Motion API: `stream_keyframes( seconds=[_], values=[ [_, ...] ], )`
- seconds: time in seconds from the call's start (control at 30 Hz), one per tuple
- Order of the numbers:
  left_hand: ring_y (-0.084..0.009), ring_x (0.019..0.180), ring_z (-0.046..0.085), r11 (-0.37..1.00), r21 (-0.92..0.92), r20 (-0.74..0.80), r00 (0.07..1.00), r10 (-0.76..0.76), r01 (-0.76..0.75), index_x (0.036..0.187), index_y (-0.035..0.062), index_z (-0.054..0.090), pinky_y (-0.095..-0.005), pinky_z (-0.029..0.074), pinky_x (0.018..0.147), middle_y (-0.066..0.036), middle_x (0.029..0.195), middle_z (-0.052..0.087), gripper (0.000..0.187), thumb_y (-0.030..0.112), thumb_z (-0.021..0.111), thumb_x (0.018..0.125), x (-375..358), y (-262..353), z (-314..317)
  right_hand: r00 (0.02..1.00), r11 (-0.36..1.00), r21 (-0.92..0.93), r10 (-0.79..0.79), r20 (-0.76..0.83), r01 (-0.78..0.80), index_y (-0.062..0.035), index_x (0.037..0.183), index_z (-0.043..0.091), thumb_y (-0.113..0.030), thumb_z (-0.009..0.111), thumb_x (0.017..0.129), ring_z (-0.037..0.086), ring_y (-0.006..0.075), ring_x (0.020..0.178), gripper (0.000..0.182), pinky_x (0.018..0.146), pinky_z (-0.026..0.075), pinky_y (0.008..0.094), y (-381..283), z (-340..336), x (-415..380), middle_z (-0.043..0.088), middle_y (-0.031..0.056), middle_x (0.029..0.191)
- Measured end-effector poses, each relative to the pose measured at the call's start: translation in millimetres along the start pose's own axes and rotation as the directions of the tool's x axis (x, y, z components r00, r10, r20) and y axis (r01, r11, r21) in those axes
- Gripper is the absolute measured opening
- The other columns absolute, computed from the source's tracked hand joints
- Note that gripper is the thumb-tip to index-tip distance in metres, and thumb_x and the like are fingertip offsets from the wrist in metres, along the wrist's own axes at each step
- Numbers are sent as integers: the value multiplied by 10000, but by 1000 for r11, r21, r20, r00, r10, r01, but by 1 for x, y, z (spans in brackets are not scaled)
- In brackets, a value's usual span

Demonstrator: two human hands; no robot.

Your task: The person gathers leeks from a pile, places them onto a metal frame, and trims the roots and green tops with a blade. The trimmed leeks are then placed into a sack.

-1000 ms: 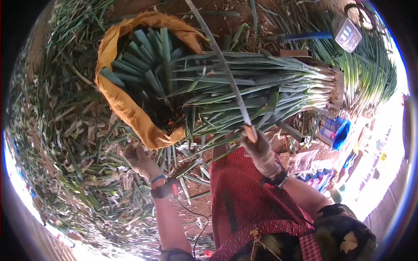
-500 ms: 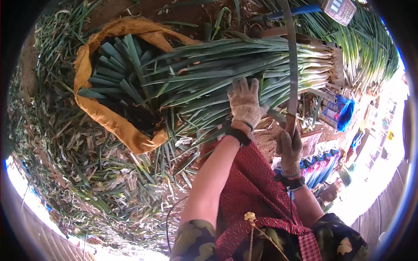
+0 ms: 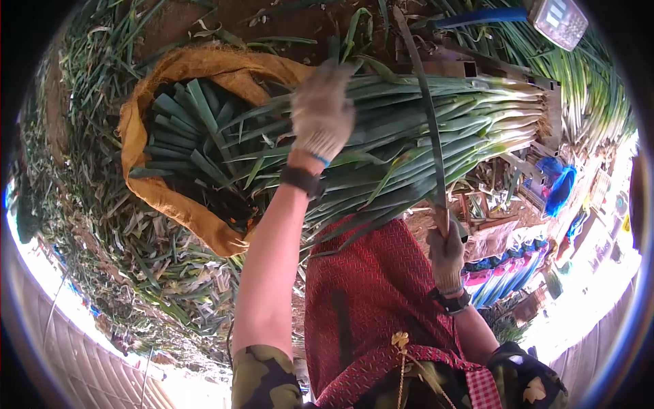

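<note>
A thick bunch of green onions (image 3: 470,126) lies sideways, its white root ends to the right and its green leaves to the left. My left hand (image 3: 321,112), in a knit glove, is over the leaves near the sack's opening; motion smears its fingers. In my gloved right hand (image 3: 446,255), the wooden handle of a long-bladed knife (image 3: 430,119) is gripped. Its narrow blade points away from me, across the bunch. Beyond the leaf tips, an orange-yellow sack (image 3: 129,146) gapes wide, holding cut green leaf pieces (image 3: 180,112).
Metal frame bars (image 3: 470,68) stand around the root end. More green onions (image 3: 589,95) lie at the far right, near a keypad device (image 3: 560,24). A blue plastic bundle (image 3: 560,189) is at the right. Leaf scraps (image 3: 157,252) cover the ground at left.
My left hand has moved left and away from me along the leaves. The knife has tilted, its tip now farther left, and my right hand is slightly lower in view.
</note>
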State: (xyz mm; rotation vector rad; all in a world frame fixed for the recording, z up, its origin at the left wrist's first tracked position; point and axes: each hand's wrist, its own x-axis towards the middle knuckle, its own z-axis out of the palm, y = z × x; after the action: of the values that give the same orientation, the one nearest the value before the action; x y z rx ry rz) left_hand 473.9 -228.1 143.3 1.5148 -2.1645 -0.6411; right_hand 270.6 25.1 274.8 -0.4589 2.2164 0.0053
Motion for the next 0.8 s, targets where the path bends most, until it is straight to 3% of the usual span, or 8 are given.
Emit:
stream_keyframes(
  seconds=[0.1, 0.2, 0.23, 0.4, 0.53, 0.57, 0.67, 0.8],
  values=[
    [-358, 1212, 565, 971, -44, 42, 971, 236, -234, 1287, 136, 616, -483, 419, 1052, -151, 1291, 621, 485, 171, 709, 813, 36, 20, 45, 1000, 1000, -24, 1, 23, 0, -37, 1280, 582, -219, 601, 922, 687, 333, 917, 403, 767, 510, 407, 2, -2, 11, 693, 197, 1064],
    [-342, 1212, 568, 971, -99, 393, 888, 239, -217, 1289, 143, 625, -470, 422, 1045, -147, 1275, 628, 466, 223, 687, 834, 48, 18, 72, 964, 962, 72, -265, 4, 264, -27, 1335, 536, -214, 620, 917, 688, 356, 936, 465, 775, 514, 403, 20, -2, 16, 691, 208, 1139],
    [-314, 1149, 597, 966, -112, 298, 920, 255, -232, 1177, 125, 670, -453, 459, 974, -138, 1180, 656, 349, 253, 667, 852, 46, 17, 77, 974, 970, 104, -224, 44, 219, -23, 1353, 517, -198, 606, 931, 688, 348, 962, 465, 783, 516, 395, 20, -3, 15, 680, 208, 1181],
    [-293, 796, 655, 969, 106, 299, 937, 182, -222, 817, 114, 660, -460, 506, 712, -89, 807, 653, 149, 250, 658, 876, 25, 33, 47, 984, 952, 303, -78, 163, 26, -38, 1396, 488, -162, 554, 981, 685, 322, 1039, 439, 807, 520, 383, -10, -5, 6, 639, 182, 1309],
    [-325, 776, 658, 1000, -18, 434, 901, 8, 0, 834, 96, 668, -471, 510, 693, -124, 790, 651, 181, 259, 644, 909, -7, 33, 23, 901, 897, -98, -433, 11, 432, -36, 1412, 484, -218, 543, 1007, 559, 149, 702, 449, 649, 490, 315, -28, 2, 22, 615, 91, 889],
    [-335, 788, 660, 993, -73, 459, 887, -48, 91, 849, 88, 673, -474, 512, 696, -137, 802, 654, 188, 260, 641, 917, -8, 29, 20, 944, 945, -22, -325, 55, 326, -47, 1403, 487, -220, 536, 1015, 651, 292, 804, 427, 753, 520, 423, -36, 3, 22, 650, 178, 965],
    [-365, 836, 663, 966, -209, 48, 988, -148, 155, 948, 61, 687, -481, 519, 735, -173, 893, 679, 215, 265, 618, 949, 24, 5, 25, 931, 919, -146, -358, 77, 365, -56, 1389, 502, -194, 516, 1022, 664, 387, 896, 392, 786, 520, 445, -46, 5, 23, 656, 236, 1037],
    [-355, 945, 669, 941, 54, 98, 936, -337, 333, 1083, 106, 648, -483, 525, 821, -143, 1021, 691, 245, 311, 593, 960, 87, -42, 98, 886, 863, -211, -462, 40, 460, -63, 1382, 500, -177, 513, 1022, 642, 464, 922, 378, 742, 514, 489, -47, 10, 28, 646, 276, 1064]
  ],
)
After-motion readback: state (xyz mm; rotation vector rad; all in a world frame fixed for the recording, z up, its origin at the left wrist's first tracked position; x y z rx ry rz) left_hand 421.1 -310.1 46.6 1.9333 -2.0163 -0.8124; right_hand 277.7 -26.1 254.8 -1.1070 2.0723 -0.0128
